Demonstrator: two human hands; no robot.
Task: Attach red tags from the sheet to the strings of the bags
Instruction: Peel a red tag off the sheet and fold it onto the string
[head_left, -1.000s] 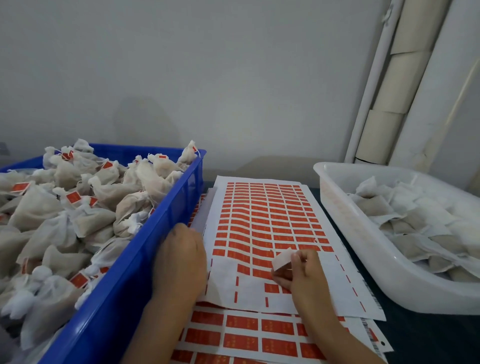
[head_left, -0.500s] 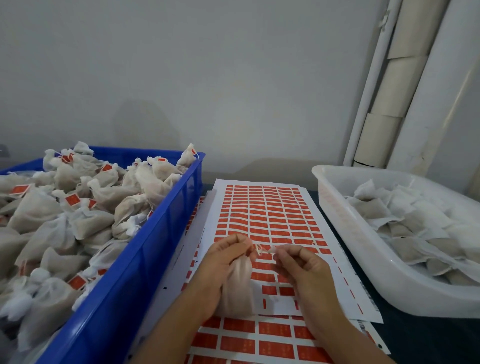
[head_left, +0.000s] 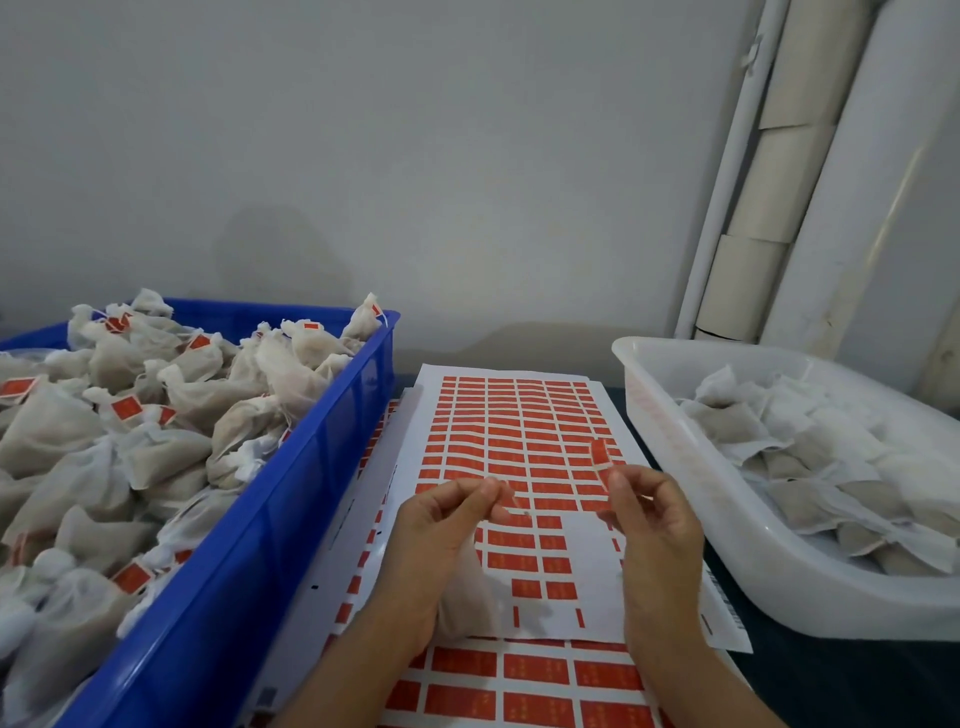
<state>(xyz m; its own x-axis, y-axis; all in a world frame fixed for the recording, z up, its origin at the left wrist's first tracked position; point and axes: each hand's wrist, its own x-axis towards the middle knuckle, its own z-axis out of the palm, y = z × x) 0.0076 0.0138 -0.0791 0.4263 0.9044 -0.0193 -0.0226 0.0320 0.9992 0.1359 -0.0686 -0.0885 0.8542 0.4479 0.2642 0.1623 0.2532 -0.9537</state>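
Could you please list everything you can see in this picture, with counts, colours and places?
blue crate: one, blue, left, heaped with tagged bags
white tub: one, white, right, holding untagged bags
tag sheets: at least two, white with red tags, stacked in the centre
bag: one, off-white, hanging from left hand
red tag: one, red, at right fingertips
pipes: several, white and beige, upper right
left hand: pinches the bag's string
right hand: pinches the tag

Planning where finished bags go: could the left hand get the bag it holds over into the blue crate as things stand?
Probably yes. The left hand holds the bag right beside the blue crate, whose top is open, and nothing stands between them. The right hand pinches the red tag, apparently joined to the bag's string, and may need to release first.
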